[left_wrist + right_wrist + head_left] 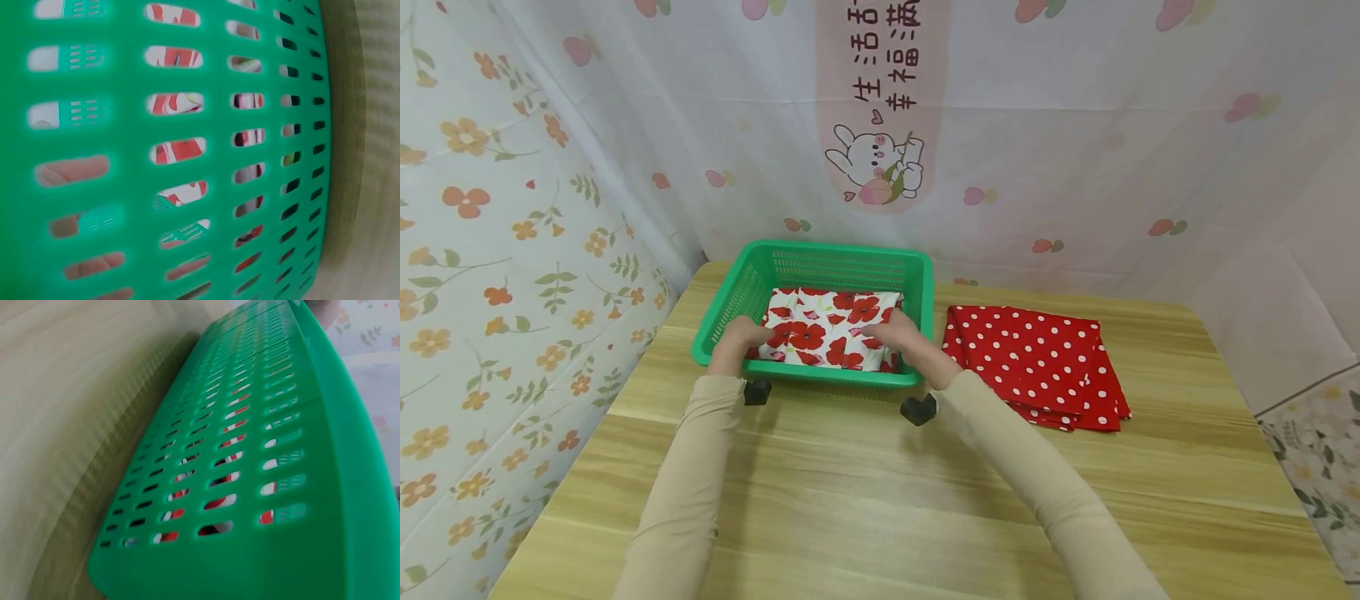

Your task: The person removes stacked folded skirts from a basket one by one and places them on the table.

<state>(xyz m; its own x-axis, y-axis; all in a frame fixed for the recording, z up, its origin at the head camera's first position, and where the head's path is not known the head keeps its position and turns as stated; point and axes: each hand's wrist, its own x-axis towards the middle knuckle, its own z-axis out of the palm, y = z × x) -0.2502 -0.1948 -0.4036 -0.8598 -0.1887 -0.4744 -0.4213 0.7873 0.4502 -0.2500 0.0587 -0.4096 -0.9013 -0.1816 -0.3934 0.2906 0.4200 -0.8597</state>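
A folded white cloth with red poppies (820, 329) lies inside a green plastic basket (835, 379). My left hand (743, 337) reaches over the basket's front left and grips the cloth's left edge, thumb on top. At the opposite edge, my right hand (906, 335) holds the cloth the same way. The fingers under or beside the cloth are mostly hidden. Through the slots of the basket wall (219, 125), the left wrist view shows bits of the floral cloth (178, 150) and of the left hand (72, 170). The right wrist view shows mainly the basket's slotted side (250, 487).
Right of the basket, a red cloth with white polka dots (1030, 358) lies folded on the wooden table (850, 500). A printed curtain (1037, 150) hangs behind the table, and a floral one (497, 275) hangs along the left.
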